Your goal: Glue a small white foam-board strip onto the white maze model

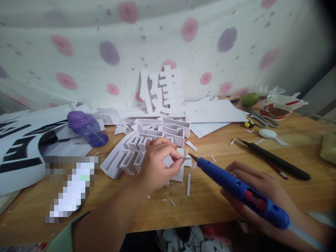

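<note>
My left hand (pixel 159 162) is closed, thumb and forefinger pinching a small white strip (pixel 187 158) over the table. Wrapped in my right hand (pixel 258 187) is a blue hot glue pen (pixel 228 180), a pale glue stick trailing from its back end. Its metal tip points left, very near the strip; whether they touch I cannot tell. Behind and left of my left hand lies a white letter form (pixel 119 164) with raised walls, partly hidden by that hand. Farther back leans a flat white cut-out character (pixel 164 91).
On the left are a purple bottle (pixel 88 127), a blurred-out phone (pixel 72 190) and printed sheets (pixel 21 150). To the right lie a long black pointed tool (pixel 278 159), a white spoon (pixel 268 134), scissors (pixel 262 119) and a green fruit (pixel 250 99). White offcuts (pixel 188 184) dot the wooden table.
</note>
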Available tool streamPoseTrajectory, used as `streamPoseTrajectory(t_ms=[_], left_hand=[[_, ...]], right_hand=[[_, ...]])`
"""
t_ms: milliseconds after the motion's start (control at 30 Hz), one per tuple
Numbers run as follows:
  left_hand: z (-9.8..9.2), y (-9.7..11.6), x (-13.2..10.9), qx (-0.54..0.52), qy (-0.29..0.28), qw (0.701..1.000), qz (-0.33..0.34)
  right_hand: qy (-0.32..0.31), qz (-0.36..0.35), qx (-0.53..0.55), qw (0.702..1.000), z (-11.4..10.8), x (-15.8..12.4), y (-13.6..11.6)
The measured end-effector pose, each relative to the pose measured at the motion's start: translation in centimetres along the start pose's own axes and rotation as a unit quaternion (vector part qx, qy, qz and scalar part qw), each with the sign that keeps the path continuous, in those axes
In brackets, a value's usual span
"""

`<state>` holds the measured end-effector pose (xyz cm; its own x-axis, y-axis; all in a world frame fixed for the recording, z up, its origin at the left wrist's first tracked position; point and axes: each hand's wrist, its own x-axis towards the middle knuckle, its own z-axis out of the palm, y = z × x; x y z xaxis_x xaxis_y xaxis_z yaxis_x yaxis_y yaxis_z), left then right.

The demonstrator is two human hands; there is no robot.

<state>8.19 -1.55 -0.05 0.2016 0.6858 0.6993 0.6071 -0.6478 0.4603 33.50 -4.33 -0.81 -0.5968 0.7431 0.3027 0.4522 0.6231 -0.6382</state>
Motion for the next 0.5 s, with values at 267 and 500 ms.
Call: streamPoseTrajectory(t_ms=[267, 500], left_hand=[[0.1, 0.04, -0.22, -0.004, -0.002, 1.0, -0.009], [0.06, 0.08, -0.21, -0.005, 0.025, 1.0, 0.007]], right_hand=[[-0.037, -0.002, -0.034, 0.999, 0.7, -0.15, -0.4], [-0.029, -0.002, -0.045, 0.999, 0.92, -0.28, 0.26]])
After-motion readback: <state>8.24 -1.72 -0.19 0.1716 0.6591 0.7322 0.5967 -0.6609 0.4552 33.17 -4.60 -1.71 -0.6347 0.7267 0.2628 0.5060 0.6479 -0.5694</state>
